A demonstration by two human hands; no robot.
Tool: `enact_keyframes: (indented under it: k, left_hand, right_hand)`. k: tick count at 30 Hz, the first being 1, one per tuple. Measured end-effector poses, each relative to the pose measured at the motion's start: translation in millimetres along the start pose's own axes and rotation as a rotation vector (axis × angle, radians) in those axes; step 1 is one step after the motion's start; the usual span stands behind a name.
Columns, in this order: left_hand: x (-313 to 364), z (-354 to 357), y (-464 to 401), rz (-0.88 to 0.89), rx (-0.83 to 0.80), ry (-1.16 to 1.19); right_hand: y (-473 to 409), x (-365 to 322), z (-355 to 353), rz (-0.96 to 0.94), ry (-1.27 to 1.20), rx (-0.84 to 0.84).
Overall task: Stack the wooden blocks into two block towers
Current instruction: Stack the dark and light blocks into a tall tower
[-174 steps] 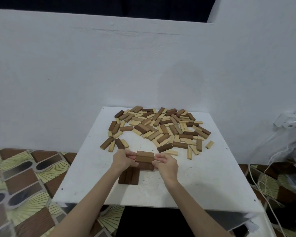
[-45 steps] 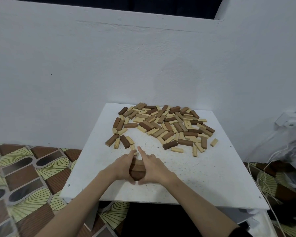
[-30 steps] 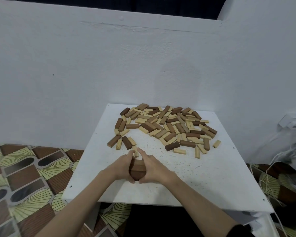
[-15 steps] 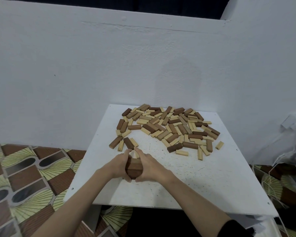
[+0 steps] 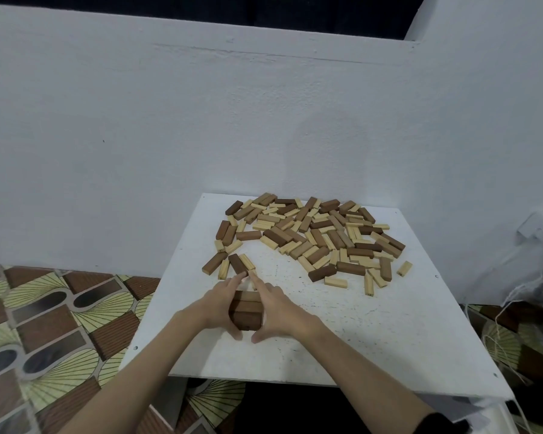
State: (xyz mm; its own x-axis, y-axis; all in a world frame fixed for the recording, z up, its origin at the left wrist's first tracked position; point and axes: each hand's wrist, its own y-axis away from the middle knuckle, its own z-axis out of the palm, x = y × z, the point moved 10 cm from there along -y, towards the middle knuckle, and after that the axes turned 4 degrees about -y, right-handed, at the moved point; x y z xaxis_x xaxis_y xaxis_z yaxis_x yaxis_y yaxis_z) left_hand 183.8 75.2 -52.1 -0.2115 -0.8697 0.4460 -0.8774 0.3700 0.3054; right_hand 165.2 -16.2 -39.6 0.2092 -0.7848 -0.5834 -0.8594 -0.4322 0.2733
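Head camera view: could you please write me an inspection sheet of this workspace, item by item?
Surface: white table, speckled with dark marks, set against a white wall.
Job's things: short stack of dark blocks near the front edge; loose pile of dark and light blocks spread across the far half. Only one stack seen.
Clutter: nothing seen on the table apart from blocks.
Hands: left hand and right hand press flat against opposite sides of the stack, fingers straight, index fingertips almost meeting beyond it.
Cables: thin cords hang off the right edge.
Surroundings: patterned floor at left; white fixture and dark clutter at right, unclear.
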Motion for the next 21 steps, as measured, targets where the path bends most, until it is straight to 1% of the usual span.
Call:
enact_keyframes:
  k: [3, 5, 6, 8, 9, 10, 11, 13, 15, 19, 21]
  left_hand:
    - [-8.2, -13.2, 7.2, -0.044, -0.003, 0.105]
    - [-19.1, -24.5, 12.4, -0.094, 0.028, 0.275]
    - [-24.5, -30.0, 14.2, -0.111, 0.071, 0.372]
    - [-35.3, -38.7, 18.0, -0.172, 0.208, 0.535]
    - [-41.5, -38.9, 20.1, -0.235, 0.261, 0.606]
    - [-46.2, -33.9, 22.0, -0.318, 0.274, 0.695]
    - [-47.9, -24.8, 23.6, -0.403, 0.247, 0.805]
    - [-41.7, -7.2, 28.6, -0.512, 0.129, 0.978]
    - [-35.1, -1.6, 34.4, -0.558, 0.03, 0.995]
    - [-26.4, -1.5, 42.3, -0.592, -0.059, 0.977]
    - [-22.0, -0.7, 44.8, -0.603, -0.088, 0.963]
  right_hand:
    - [7.4, 9.1, -7.7, 0.044, -0.066, -0.031]
    - [12.8, 19.4, -16.1, 0.099, -0.198, -0.021]
    - [15.3, 24.5, -21.2, 0.124, -0.277, 0.009]
    - [19.5, 33.4, -29.9, 0.169, -0.414, 0.107]
    - [20.5, 37.9, -31.3, 0.197, -0.474, 0.161]
    - [21.6, 42.1, -30.1, 0.237, -0.538, 0.203]
    - [22.1, 46.2, -26.4, 0.289, -0.618, 0.233]
    - [23.8, 48.6, -15.2, 0.403, -0.879, 0.253]
    - [24.0, 42.8, -6.6, 0.462, -1.117, 0.222]
    - [31.2, 23.4, 7.2, 0.568, -1.245, 0.054]
    - [35.1, 15.7, 9.9, 0.596, -1.282, 0.017]
